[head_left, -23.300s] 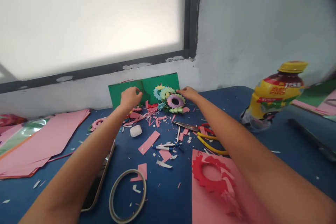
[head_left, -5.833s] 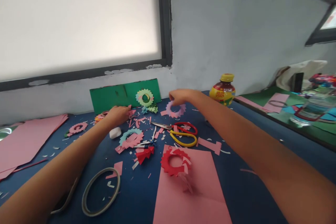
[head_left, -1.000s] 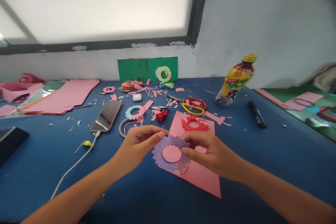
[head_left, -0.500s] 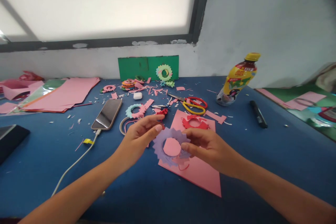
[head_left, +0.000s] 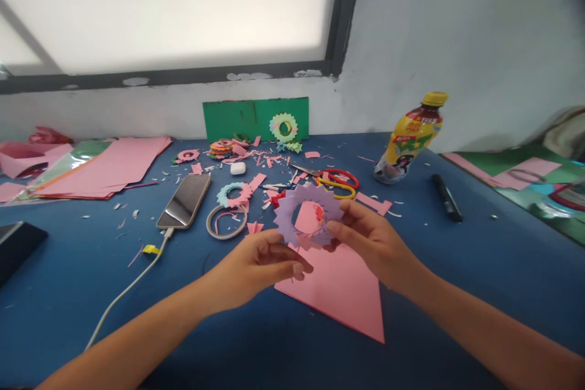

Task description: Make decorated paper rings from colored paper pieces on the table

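Observation:
A purple paper ring [head_left: 287,210] with a zigzag edge is held up over the pink paper sheets [head_left: 338,292], tilted towards me. My right hand [head_left: 372,241] pinches its right side between thumb and fingers. Some pink paper shows at the ring's lower edge. Just below that edge, my left hand [head_left: 260,265] has its thumb and fingers drawn together. A thin dark line shows by its fingertips; whether they hold it I cannot make out. Through the ring's opening part of a red paper ring [head_left: 319,212] is visible.
Scissors [head_left: 338,183] lie behind the purple ring. A tape roll [head_left: 210,223], a blue-and-pink paper ring [head_left: 228,195], a phone [head_left: 185,201] on a white cable and paper scraps are on the left. A drink bottle [head_left: 411,140] and black marker [head_left: 446,198] are on the right.
The purple ring has been lifted up and away from me by my right hand. My left hand has moved down from the ring's upper left to below its lower edge.

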`<state>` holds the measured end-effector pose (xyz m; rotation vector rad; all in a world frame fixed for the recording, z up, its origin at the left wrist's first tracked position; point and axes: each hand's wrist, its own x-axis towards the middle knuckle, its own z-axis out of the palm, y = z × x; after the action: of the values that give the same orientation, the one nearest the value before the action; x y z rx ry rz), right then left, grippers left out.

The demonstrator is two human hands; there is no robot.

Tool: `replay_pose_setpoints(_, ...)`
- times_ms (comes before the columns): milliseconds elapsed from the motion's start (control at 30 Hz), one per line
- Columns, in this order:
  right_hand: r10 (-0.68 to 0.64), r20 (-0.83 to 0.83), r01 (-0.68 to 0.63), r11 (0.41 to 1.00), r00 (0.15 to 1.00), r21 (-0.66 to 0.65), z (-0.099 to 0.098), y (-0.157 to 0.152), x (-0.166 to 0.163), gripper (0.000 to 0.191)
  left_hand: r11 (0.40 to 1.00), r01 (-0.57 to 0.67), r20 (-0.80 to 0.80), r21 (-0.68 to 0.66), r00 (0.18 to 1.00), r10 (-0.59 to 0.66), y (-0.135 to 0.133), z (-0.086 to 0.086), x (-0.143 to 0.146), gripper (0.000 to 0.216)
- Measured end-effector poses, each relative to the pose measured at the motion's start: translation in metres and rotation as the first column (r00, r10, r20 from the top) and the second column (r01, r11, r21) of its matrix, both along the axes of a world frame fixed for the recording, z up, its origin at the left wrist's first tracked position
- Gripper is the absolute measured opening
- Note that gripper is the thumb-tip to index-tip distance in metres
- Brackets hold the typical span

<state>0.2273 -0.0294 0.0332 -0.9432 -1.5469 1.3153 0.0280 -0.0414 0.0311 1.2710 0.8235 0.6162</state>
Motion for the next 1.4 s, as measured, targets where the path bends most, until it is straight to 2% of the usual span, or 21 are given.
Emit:
replay_pose_setpoints(167,-0.081,-0.034,0.081,0.997,0.996,0.001,-0.003,0.006,0.003,0.024,0.998,-0.031,-0.003,-0.049,1.000,0.031,0.003,-0.006,-0.001,0.028)
replay_pose_setpoints(467,-0.201,-0.136,0.198,0.980,0.970,-0.031,-0.005,0.017,0.011,0.022,0.999,-0.001,-0.038,-0.046,0.999,-0.001,0.000,-0.014,0.003,0.022)
replay_pose_setpoints(567,-0.220,-0.166,0.216,0.976,0.961,-0.042,-0.004,0.020,0.014,0.023,0.998,0.028,-0.127,-0.056,0.991,-0.035,-0.002,-0.009,0.001,0.026)
replay_pose_setpoints(633,-0.219,-0.186,0.218,0.976,0.958,-0.027,-0.003,0.021,0.016,0.024,0.998,0.063,-0.270,0.027,0.961,-0.053,0.002,0.001,-0.004,0.027)
replay_pose_setpoints(700,-0.230,-0.200,0.232,0.973,0.952,-0.017,-0.001,0.022,0.019,0.024,0.977,0.079,-0.426,0.197,0.905,0.013,0.014,0.012,-0.009,0.027)
replay_pose_setpoints(767,-0.248,-0.205,0.251,0.968,0.947,-0.011,0.000,0.022,0.020,0.025,0.931,0.046,-0.517,0.361,0.841,0.159,0.032,0.022,-0.012,0.031)
replay_pose_setpoints(833,-0.254,-0.203,0.261,0.965,0.946,0.008,0.002,0.021,0.021,0.026,0.852,0.119,-0.650,0.510,0.701,0.292,0.055,0.027,-0.010,0.033)
replay_pose_setpoints(900,-0.249,-0.216,0.262,0.964,0.944,0.036,0.004,0.021,0.021,0.025,0.785,0.284,-0.800,0.551,0.447,0.400,0.077,0.024,-0.003,0.037)
replay_pose_setpoints(933,-0.241,-0.229,0.257,0.965,0.943,0.046,0.004,0.021,0.021,0.025,0.773,0.316,-0.820,0.550,0.380,0.428,0.087,0.021,0.001,0.037)
replay_pose_setpoints(1000,-0.223,-0.258,0.245,0.968,0.940,0.054,0.005,0.020,0.020,0.024,0.771,0.353,-0.843,0.530,0.317,0.434,0.103,0.012,0.007,0.035)
replay_pose_setpoints(1100,-0.196,-0.282,0.222,0.973,0.939,0.063,0.008,0.018,0.020,0.022,0.781,0.362,-0.855,0.509,0.314,0.412,0.113,0.003,0.012,0.033)
replay_pose_setpoints(1233,-0.172,-0.311,0.202,0.977,0.935,0.068,0.010,0.017,0.020,0.020,0.760,0.337,-0.822,0.556,0.363,0.440,0.096,0.013,0.015,0.031)
replay_pose_setpoints(1300,-0.155,-0.331,0.186,0.980,0.931,0.065,0.011,0.017,0.020,0.019,0.741,0.289,-0.771,0.606,0.442,0.459,0.077,0.019,0.017,0.027)
replay_pose_setpoints(1333,-0.146,-0.344,0.177,0.982,0.927,0.059,0.010,0.017,0.020,0.019,0.736,0.220,-0.717,0.640,0.515,0.470,0.066,0.021,0.018,0.023)
replay_pose_setpoints(1400,-0.127,-0.381,0.150,0.988,0.916,0.033,0.009,0.017,0.020,0.020,0.770,0.075,-0.608,0.633,0.664,0.435,0.044,0.020,0.021,0.016)
